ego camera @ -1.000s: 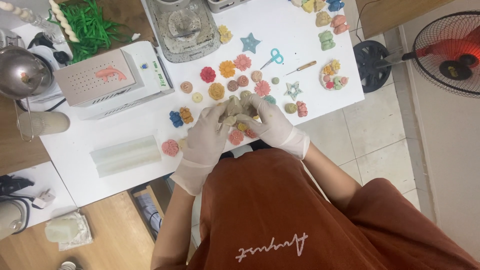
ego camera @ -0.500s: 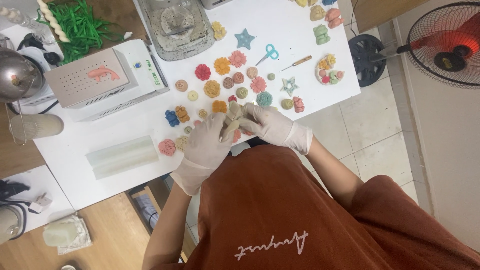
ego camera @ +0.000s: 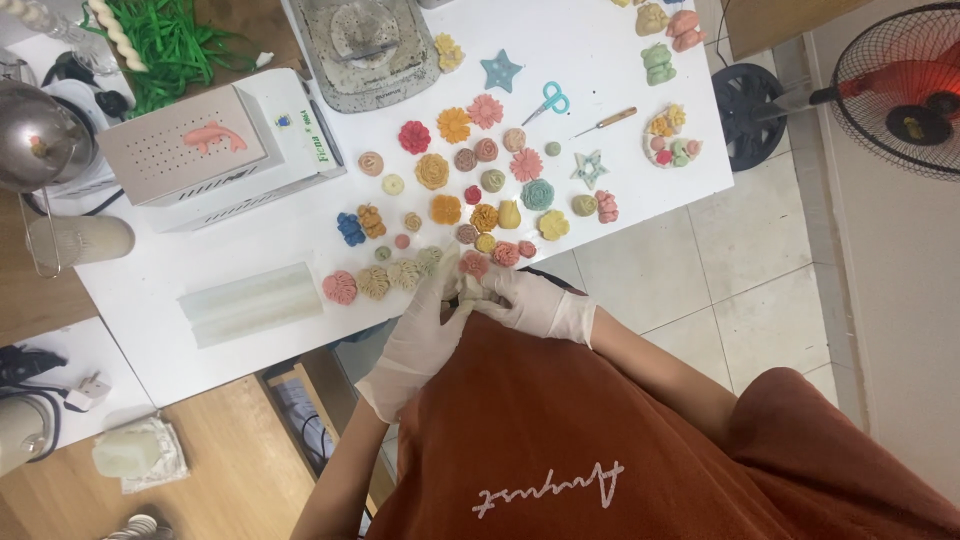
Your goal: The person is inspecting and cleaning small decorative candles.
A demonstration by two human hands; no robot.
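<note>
Both gloved hands have drawn back from among the flowers to the table [ego camera: 620,70] edge; left hand [ego camera: 425,325] and right hand [ego camera: 525,300] pinch a small pale piece [ego camera: 466,291] between fingertips.

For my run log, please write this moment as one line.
left hand: gloved, on beige piece | right hand: gloved, on same piece | place: table edge | nearby: coloured flower shapes

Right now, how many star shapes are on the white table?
2. A blue star lies near the grey machine at the top; a pale outlined star lies below the scissors. Others may hide under the gloved hands.
</note>
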